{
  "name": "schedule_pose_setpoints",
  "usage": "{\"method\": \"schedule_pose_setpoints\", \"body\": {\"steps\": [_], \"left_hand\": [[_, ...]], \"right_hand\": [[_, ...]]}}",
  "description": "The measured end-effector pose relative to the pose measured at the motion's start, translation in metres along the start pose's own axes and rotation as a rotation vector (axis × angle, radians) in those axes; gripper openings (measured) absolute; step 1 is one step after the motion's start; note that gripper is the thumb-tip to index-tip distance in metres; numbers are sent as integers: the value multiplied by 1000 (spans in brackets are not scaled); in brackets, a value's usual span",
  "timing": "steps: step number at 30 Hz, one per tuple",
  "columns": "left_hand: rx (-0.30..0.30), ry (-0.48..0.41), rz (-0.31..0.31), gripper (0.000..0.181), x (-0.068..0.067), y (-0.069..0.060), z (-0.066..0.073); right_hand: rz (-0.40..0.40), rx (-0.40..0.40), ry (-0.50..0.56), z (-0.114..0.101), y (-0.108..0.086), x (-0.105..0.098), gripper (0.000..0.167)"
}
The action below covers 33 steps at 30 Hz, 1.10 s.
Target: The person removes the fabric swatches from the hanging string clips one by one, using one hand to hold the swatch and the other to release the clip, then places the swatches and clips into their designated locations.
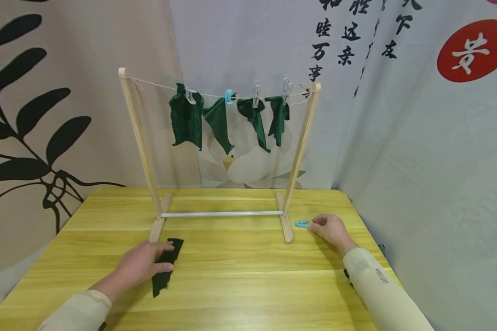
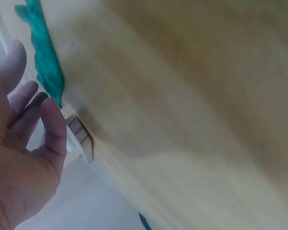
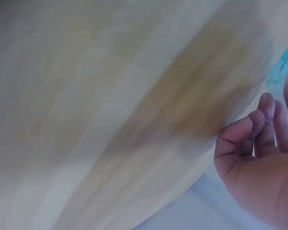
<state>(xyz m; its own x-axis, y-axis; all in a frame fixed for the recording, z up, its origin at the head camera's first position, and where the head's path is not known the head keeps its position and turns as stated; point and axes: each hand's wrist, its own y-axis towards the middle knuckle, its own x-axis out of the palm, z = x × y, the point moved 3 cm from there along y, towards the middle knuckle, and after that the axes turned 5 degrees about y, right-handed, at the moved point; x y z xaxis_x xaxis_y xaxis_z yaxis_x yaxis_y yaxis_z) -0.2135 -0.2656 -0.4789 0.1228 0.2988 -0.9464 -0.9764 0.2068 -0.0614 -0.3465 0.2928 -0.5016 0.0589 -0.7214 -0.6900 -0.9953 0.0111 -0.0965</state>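
On the left of the table in the head view lies a dark green cloth [image 1: 162, 278]. My left hand [image 1: 138, 264] reaches over it, thumb and fingers spread apart. The left wrist view shows the cloth [image 2: 48, 67] beyond the fingertips of this hand [image 2: 26, 139], whose fingers bend loosely. A light blue clothespin [image 1: 302, 224] lies beside the rack's right foot. My right hand [image 1: 331, 230] is right at it, and in the right wrist view a gap shows between thumb and fingers, with the clothespin [image 3: 281, 69] just past the tips.
A wooden rack [image 1: 300, 151] stands at the back of the table [image 1: 232, 285]. Several green cloths hang from its string, held by a blue clothespin [image 1: 228, 96] and white or clear ones [image 1: 257, 94]. A low white bar [image 1: 221, 214] joins its feet. Curtains surround the table.
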Motion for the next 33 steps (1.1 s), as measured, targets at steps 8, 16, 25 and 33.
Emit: {"method": "schedule_pose_setpoints", "body": {"steps": [8,16,25,33], "left_hand": [[-22,-40,34,58,-26,7,-3],[-13,-61,163,56,-67,16,0],[11,-65,273,56,-119,25,16],[46,-78,416,48,-151,29,25]], "right_hand": [[-15,-6,46,-1,5,-17,38],[-28,-46,9,-23,5,-39,46],[16,-131,25,-47,10,-66,44],[46,-181,19,-67,12,-85,47]]}}
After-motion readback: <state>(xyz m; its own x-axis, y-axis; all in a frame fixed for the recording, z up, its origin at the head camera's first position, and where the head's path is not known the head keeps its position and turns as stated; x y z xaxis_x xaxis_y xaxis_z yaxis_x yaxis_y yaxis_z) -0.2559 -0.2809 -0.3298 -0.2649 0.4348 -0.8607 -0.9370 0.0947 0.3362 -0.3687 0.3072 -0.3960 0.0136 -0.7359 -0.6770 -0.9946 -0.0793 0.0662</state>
